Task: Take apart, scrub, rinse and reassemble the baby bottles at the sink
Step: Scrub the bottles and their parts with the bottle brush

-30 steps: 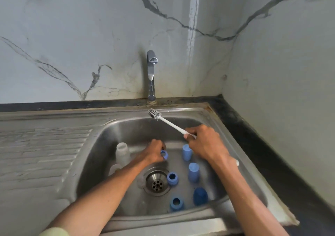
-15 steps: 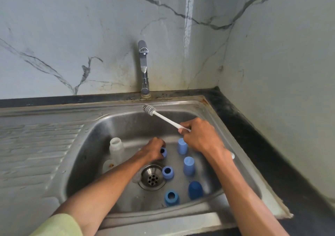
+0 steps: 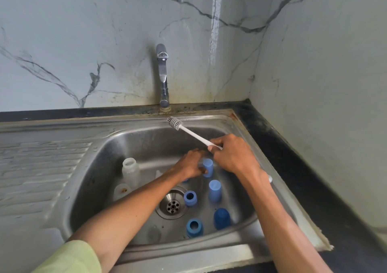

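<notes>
down in the sink basin [image 3: 134,147], toward the back, a pale blue cap [image 3: 208,166] stands upright, and our left hand [image 3: 191,166] now has its fingers closed round its left side. half a second ago that hand was on a small blue ring just left of this cap; now the hand has slid right onto the cap itself, and only a sliver of blue shows under the palm, too hidden to say what it is. we judge this means the cap is the next piece to be scrubbed.

our right hand [image 3: 232,157] is wrapped tight around the white handle of the bottle brush [image 3: 188,131], bristle head pointing up and back toward the tap [image 3: 163,75], as it was a second ago. no water shows at the tap.

around the cap, the other parts lie apart: a second pale cap [image 3: 215,191] nearer us, a dark blue cap [image 3: 222,218], two blue rings [image 3: 190,198] [image 3: 194,227] by the drain [image 3: 172,205], and a clear bottle [image 3: 130,169] standing open at the left with another clear piece [image 3: 121,191] beside it. everything looks taken apart, so we judge scrubbing is under way and reassembly is still ahead.
</notes>
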Action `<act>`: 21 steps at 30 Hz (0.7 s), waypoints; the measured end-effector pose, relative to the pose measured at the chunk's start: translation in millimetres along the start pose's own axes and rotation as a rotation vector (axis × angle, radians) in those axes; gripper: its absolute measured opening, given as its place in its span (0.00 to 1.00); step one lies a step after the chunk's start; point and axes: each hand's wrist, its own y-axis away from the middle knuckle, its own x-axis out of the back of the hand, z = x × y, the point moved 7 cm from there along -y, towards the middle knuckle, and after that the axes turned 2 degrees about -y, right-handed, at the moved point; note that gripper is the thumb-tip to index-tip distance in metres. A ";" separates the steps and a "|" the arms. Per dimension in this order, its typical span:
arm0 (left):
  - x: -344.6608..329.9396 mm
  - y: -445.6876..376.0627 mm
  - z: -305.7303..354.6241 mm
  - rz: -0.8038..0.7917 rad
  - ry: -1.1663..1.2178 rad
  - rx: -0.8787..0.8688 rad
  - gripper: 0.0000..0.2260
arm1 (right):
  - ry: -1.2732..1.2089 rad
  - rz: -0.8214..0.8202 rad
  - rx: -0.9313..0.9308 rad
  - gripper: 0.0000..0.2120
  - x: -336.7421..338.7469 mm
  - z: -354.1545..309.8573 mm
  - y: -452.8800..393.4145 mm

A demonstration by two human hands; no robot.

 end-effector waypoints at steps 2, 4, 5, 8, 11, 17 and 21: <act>0.7 -2.4 10.9 -0.021 0.005 -0.004 0.17 | -0.006 0.000 -0.004 0.10 0.8 1.1 -0.7; -5.0 -6.5 13.7 -0.045 0.007 0.003 0.13 | -0.010 -0.002 -0.005 0.10 0.1 2.0 -2.0; -7.5 -8.2 12.5 -0.045 0.023 0.005 0.13 | -0.009 -0.006 -0.004 0.10 -0.9 2.6 -2.6; -8.8 -7.9 14.5 -0.033 0.051 -0.011 0.09 | 0.007 -0.018 -0.004 0.10 -2.3 4.6 -2.1; 1.1 -6.0 11.7 0.013 0.114 0.001 0.07 | 0.014 -0.023 0.005 0.11 -3.5 1.8 -1.1; 42.2 16.9 -12.5 0.146 0.193 0.102 0.13 | 0.034 -0.002 0.017 0.11 1.0 -0.9 2.2; 82.7 49.3 -42.4 0.284 0.259 0.222 0.20 | 0.044 -0.006 0.017 0.13 -1.7 -3.9 5.3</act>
